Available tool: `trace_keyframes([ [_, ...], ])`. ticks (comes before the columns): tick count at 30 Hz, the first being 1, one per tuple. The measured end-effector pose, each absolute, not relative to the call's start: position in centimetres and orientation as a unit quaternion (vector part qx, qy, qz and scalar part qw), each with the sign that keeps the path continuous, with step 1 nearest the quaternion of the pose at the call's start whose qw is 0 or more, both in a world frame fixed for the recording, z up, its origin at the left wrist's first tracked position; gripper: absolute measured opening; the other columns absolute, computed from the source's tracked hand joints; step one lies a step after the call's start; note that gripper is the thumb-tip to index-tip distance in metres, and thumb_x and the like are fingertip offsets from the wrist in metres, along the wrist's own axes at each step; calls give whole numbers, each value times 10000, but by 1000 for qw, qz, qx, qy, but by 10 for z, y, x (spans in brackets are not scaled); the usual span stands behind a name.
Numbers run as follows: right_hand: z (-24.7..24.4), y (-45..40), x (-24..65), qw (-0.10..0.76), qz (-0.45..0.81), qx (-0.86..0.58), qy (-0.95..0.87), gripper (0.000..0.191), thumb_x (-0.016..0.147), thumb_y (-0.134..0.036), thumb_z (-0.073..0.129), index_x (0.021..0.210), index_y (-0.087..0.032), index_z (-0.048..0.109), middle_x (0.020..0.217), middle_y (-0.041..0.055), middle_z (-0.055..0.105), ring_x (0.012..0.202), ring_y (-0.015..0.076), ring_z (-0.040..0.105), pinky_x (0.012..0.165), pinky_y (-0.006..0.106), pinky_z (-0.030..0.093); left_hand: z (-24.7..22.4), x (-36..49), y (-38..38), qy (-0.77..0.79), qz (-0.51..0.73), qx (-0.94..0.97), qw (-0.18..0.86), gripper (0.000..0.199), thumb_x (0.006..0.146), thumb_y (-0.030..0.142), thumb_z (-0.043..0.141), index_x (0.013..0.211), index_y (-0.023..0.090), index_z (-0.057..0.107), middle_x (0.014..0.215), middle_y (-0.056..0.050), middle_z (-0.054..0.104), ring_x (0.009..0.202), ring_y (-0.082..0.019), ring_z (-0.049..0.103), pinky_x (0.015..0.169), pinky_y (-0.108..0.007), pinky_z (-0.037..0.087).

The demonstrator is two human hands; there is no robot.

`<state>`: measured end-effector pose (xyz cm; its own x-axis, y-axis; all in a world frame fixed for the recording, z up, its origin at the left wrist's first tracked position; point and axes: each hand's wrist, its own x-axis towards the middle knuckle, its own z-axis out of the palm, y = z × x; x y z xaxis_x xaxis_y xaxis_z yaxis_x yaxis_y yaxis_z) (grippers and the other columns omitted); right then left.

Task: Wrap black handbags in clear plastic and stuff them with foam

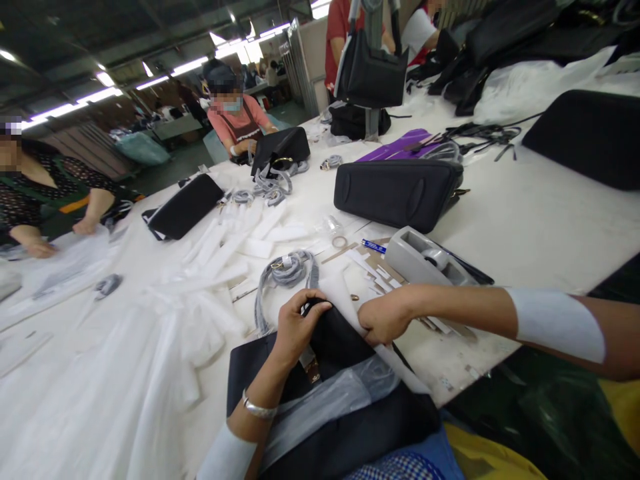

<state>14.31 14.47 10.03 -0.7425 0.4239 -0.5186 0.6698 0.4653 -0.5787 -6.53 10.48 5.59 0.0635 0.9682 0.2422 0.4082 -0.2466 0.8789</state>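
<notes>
A black handbag (345, 427) lies in front of me at the table's edge, with clear plastic film (330, 397) across it. My left hand (300, 327) pinches the upper edge of the bag's black flap, thumb and fingers pressed together. Against the far side of the bag, my right hand (385, 317) is closed at a strip of white foam sheet (343, 293); its fingertips are partly hidden. A small metal clasp (311, 365) shows below my left hand. Just beyond the bag rests a coiled grey wrapped strap (290, 270).
A grey tape dispenser (415, 253) and a blue pen (374, 247) lie beyond my right hand. White foam sheets (165, 347) spread over the left side. Another black bag (395, 193) lies farther back. Co-workers (245, 120) handle bags around the table.
</notes>
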Motion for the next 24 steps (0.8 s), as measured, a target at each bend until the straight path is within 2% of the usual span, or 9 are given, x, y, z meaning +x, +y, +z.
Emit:
trace_keyframes([
  [3, 104, 138, 148, 132, -394, 351, 839, 90, 722, -216, 637, 740, -157, 703, 702, 76, 705, 662, 192, 623, 598, 266, 428, 53, -66, 106, 529, 438, 652, 320, 86, 810, 256, 691, 868, 195, 681, 848, -3, 692, 830, -163, 626, 791, -261, 466],
  [6, 106, 125, 172, 36, -375, 409, 831, 151, 787, -277, 610, 859, -164, 679, 792, 70, 710, 710, 195, 635, 620, 263, 429, 49, -67, 109, 531, 441, 649, 320, 106, 818, 266, 682, 895, 194, 673, 871, -6, 688, 852, -165, 625, 812, -264, 461],
  [8, 102, 110, 193, -8, -429, 451, 782, 191, 839, -335, 563, 839, -172, 663, 734, 56, 700, 660, 184, 634, 600, 256, 439, 46, -66, 110, 531, 442, 646, 324, 115, 821, 268, 680, 907, 193, 670, 880, -6, 686, 857, -163, 623, 818, -263, 458],
  [12, 80, 69, 218, -18, -594, 438, 674, 217, 830, -317, 544, 776, -164, 688, 701, 37, 699, 651, 180, 649, 591, 244, 461, 43, -63, 112, 530, 442, 644, 330, 112, 824, 269, 679, 908, 196, 670, 883, -1, 685, 855, -159, 618, 817, -258, 451],
  [17, 56, 32, 207, -124, -662, 431, 600, 268, 818, -320, 540, 925, -180, 742, 811, 35, 730, 834, 232, 668, 765, 315, 518, 45, -60, 112, 537, 453, 629, 333, 114, 822, 275, 679, 904, 198, 664, 880, 0, 686, 862, -161, 621, 816, -261, 454],
  [20, 52, 26, 198, -198, -693, 399, 566, 325, 829, -371, 571, 1033, -184, 739, 924, 58, 742, 942, 263, 663, 917, 394, 491, 46, -58, 110, 537, 466, 619, 333, 125, 821, 287, 680, 907, 197, 661, 893, -9, 683, 881, -171, 624, 832, -274, 457],
  [24, 41, 22, 186, -246, -734, 377, 508, 389, 823, -475, 628, 1047, -176, 736, 945, 82, 742, 904, 265, 681, 926, 428, 489, 45, -55, 109, 533, 477, 610, 341, 137, 826, 303, 671, 911, 197, 655, 892, -15, 676, 882, -177, 623, 836, -283, 460],
])
